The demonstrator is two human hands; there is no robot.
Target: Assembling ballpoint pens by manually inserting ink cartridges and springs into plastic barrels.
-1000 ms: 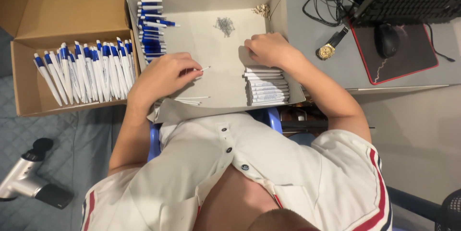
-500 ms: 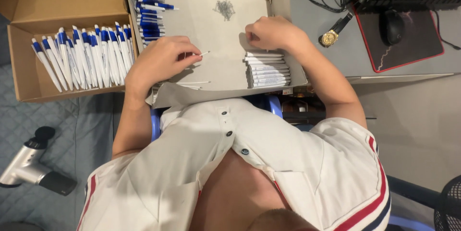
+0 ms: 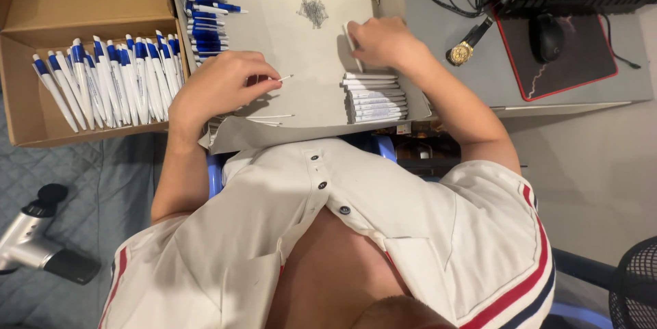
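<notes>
Over a shallow cardboard tray [image 3: 294, 107], the left hand [image 3: 219, 86] pinches a thin white refill [image 3: 284, 79] between fingertips, while the right hand [image 3: 383, 42] closes its fingers round a white barrel [image 3: 352, 47] just above a stack of barrels [image 3: 375, 96]. Springs [image 3: 313, 11] lie farther off; finished pens [image 3: 109, 81] fill the box at left.
</notes>
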